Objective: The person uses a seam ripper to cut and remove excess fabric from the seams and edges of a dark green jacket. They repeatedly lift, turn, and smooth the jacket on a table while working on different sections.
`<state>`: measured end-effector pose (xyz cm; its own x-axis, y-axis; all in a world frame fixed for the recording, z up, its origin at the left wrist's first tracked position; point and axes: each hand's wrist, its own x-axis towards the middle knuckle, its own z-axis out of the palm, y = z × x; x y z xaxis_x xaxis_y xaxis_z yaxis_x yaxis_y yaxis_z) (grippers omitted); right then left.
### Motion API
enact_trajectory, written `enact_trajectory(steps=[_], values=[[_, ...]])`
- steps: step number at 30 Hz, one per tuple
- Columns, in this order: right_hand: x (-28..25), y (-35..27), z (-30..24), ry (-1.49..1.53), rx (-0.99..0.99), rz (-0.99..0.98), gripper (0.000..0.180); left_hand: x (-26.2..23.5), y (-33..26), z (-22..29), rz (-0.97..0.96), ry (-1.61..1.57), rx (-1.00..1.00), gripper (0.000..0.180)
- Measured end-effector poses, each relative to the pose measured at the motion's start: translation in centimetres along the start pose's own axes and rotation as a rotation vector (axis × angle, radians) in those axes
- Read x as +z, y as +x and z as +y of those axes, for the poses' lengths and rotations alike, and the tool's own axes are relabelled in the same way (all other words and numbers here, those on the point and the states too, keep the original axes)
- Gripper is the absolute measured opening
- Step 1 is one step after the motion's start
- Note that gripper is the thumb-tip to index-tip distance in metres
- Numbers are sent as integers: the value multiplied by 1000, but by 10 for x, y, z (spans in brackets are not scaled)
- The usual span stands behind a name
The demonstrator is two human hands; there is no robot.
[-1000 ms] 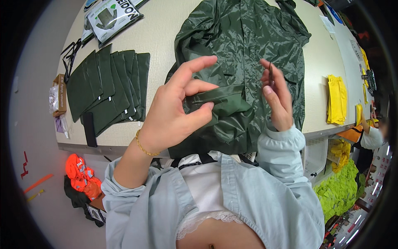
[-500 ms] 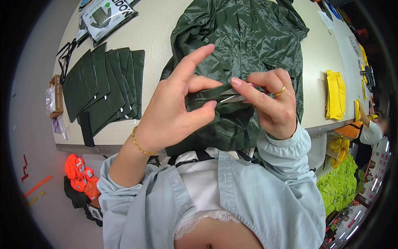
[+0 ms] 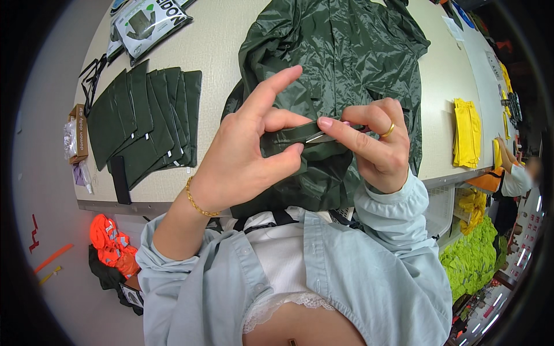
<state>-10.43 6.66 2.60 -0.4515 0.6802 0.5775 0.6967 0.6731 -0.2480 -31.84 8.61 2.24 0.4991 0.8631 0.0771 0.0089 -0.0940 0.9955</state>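
Observation:
A dark green shiny jacket (image 3: 340, 52) lies spread on the table in front of me, its lower edge toward my body. My left hand (image 3: 242, 144) pinches a fold of its fabric between thumb and a bent finger, with the index finger stretched up and away. In my right hand (image 3: 375, 141) is a small pair of metal thread snips (image 3: 314, 138), mostly covered by my fingers. The blade tip lies against the pinched fold, and my right index fingertip rests at the fold's upper edge. Whether the blades are closed I cannot tell.
Several dark green flat pouches (image 3: 158, 109) lie overlapped on the left, beside a black strip (image 3: 121, 179) and a small cardboard box (image 3: 81, 132). Packaged garments (image 3: 150, 26) lie far left. Folded yellow cloth (image 3: 466, 132) sits right; a person (image 3: 516, 179) is beyond it.
My right index fingertip has shifted slightly left and down along the fold. The pinched fabric looks flatter, and less of the blades shows. My left hand has barely moved.

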Motion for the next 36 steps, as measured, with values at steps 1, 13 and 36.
enact_trajectory(steps=[1, 13, 36], values=[[-1, 0, 0, 3, 7, -7, 47, 0, 0, 1, -21, -24, -25, 74], [59, -44, 56, 1513, 906, -236, 25, -32, 28, -24, -56, -1030, -192, 45], [48, 21, -6, 2318, 1359, 615, 13, -39, 23, -76, 212, -1111, -578, 38]])
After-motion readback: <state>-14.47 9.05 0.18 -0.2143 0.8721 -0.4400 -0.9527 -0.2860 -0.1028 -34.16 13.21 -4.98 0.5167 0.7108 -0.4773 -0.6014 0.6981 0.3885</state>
